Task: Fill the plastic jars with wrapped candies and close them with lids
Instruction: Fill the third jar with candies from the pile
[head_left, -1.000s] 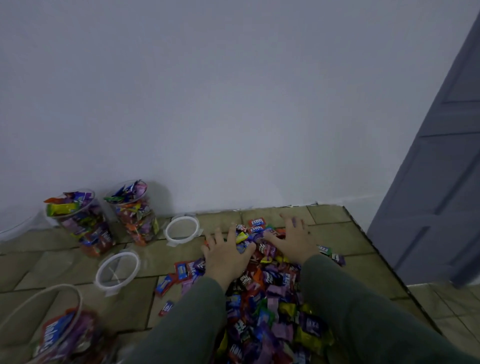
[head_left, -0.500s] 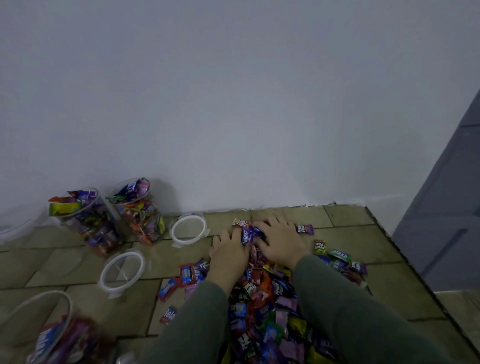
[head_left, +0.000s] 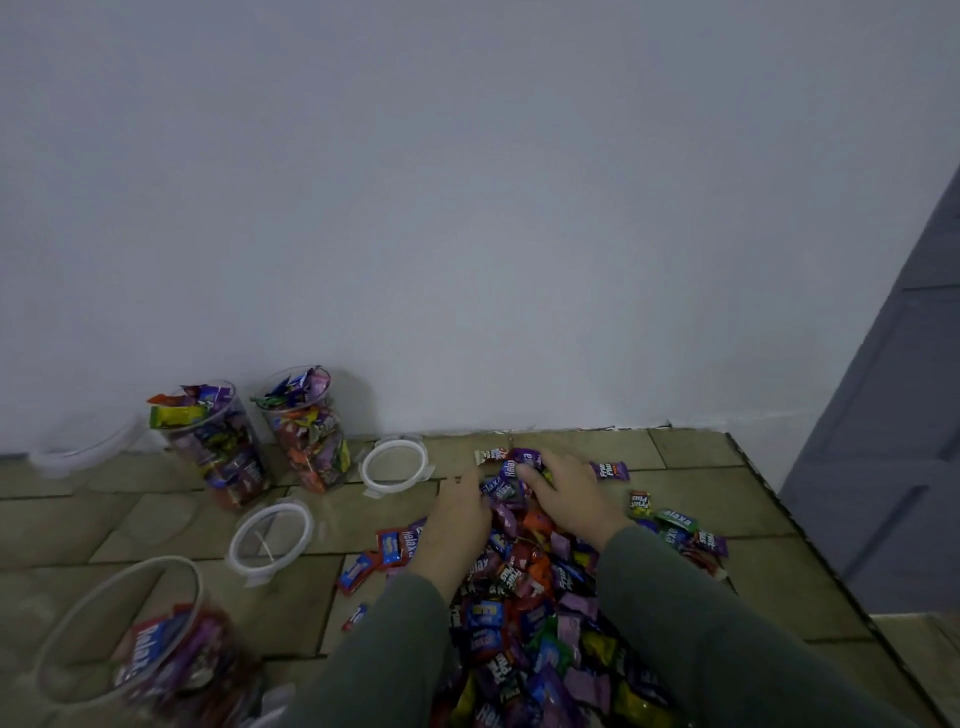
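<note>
Much of the candy pile (head_left: 524, 587) is hidden under the two forearms in grey-green sleeves (head_left: 727, 644), and its near end runs off the bottom edge. The left hand (head_left: 457, 519) and right hand (head_left: 569, 493) lie palm down on the far end of the pile, fingers curved over the wrappers with the fingertips buried among them, so whether either hand actually grips any candy cannot be told.

At the near left a plastic jar (head_left: 135, 639), partly filled, is blurred and cut off by the frame; its mouth is uncovered. Far left, against the white wall (head_left: 467, 208), stand two full jars (head_left: 218, 441) heaped above their rims, with no lids on. A clear lid (head_left: 85, 449) leaning at the wall to their left is faint and hard to make out.

Two more lids lie flat on the tiled floor (head_left: 67, 525): one (head_left: 396, 464) just right of the full jars, the other (head_left: 271, 538) nearer, between the jars and the pile. Loose candies (head_left: 675, 525) are scattered right of the pile. A grey door (head_left: 893, 415) stands at the right edge.
</note>
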